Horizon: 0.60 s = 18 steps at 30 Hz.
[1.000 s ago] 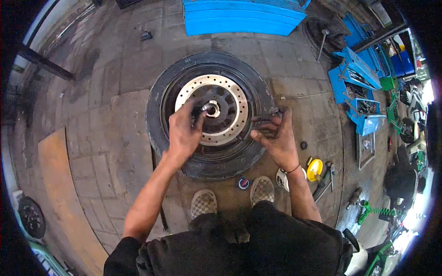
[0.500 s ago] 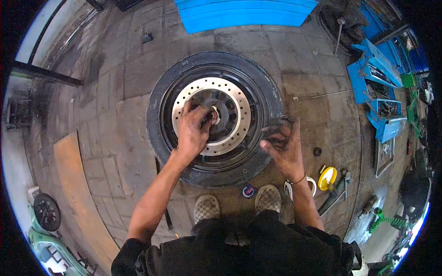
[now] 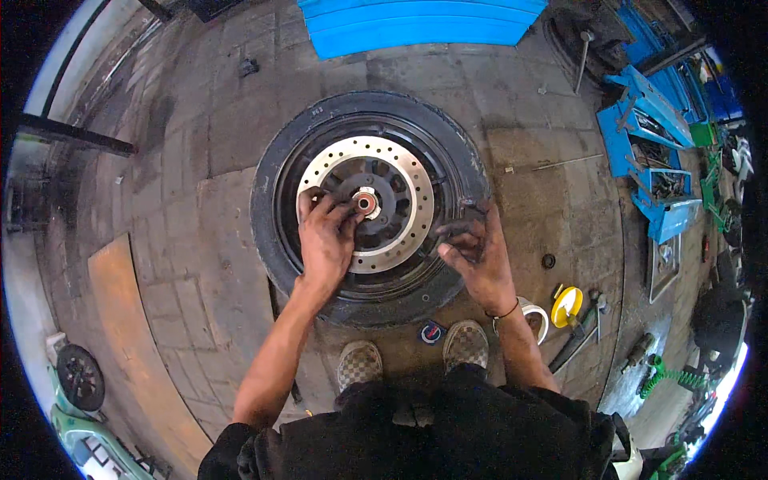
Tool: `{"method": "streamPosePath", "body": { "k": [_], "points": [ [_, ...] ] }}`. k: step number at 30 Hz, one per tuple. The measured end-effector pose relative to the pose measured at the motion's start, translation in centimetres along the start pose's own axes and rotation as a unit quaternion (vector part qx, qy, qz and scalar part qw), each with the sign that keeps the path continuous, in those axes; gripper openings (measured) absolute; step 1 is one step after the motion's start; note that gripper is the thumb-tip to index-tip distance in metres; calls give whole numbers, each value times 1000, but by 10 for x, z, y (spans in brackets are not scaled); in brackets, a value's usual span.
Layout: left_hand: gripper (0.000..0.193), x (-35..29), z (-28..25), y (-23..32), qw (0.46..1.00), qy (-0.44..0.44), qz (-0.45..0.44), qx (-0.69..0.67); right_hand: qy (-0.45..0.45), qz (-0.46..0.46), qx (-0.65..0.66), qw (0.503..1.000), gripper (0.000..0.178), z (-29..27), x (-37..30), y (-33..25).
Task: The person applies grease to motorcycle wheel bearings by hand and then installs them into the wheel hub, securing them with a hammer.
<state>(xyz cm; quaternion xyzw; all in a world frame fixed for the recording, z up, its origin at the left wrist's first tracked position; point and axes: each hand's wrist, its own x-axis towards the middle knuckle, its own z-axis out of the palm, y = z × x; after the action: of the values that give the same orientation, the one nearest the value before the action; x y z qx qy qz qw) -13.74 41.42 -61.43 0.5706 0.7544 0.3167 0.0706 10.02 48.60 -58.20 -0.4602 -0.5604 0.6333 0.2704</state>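
Note:
A motorcycle wheel with a black tire (image 3: pixel 280 276) lies flat on the floor before me, its drilled silver brake disc (image 3: pixel 412 172) facing up. At its centre, the hub opening (image 3: pixel 365 203) shows a reddish-brown ring with a pale patch round it. My left hand (image 3: pixel 326 244) is over the left side of the disc, open, with bent, blackened fingertips just beside the hub; nothing shows in it. Above the tire's right edge is my right hand (image 3: pixel 482 260), open, its dark-smeared fingers loosely curled and apart from the thumb.
Right of the tire lie a small black ring (image 3: pixel 548 261), a white tub (image 3: pixel 534 318), a yellow lid (image 3: pixel 566 306) and a hammer (image 3: pixel 580 340). A small round blue tin (image 3: pixel 432 333) sits between my shoes. Farther off stand a blue toolbox (image 3: pixel 652 152) and a blue cabinet (image 3: pixel 424 28).
My left hand has drawn back from the hub toward the left, uncovering its ringed opening. My right hand has shifted slightly left, closer over the tire.

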Motion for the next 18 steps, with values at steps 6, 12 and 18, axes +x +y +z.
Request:
{"method": "streamPosePath", "body": {
  "k": [6, 12, 18],
  "points": [
    [23, -11, 5, -8, 999, -13, 30, 20, -68, -103, -97, 988, 62, 26, 9, 3],
    [30, -16, -8, -8, 990, -61, 94, 83, -52, -292, -574, 764, 64, 64, 25, -17],
    [35, -40, -26, -24, 1000, -14, -9, 5, -41, -351, -705, 615, 44, 94, 26, -1]
  ]
}}
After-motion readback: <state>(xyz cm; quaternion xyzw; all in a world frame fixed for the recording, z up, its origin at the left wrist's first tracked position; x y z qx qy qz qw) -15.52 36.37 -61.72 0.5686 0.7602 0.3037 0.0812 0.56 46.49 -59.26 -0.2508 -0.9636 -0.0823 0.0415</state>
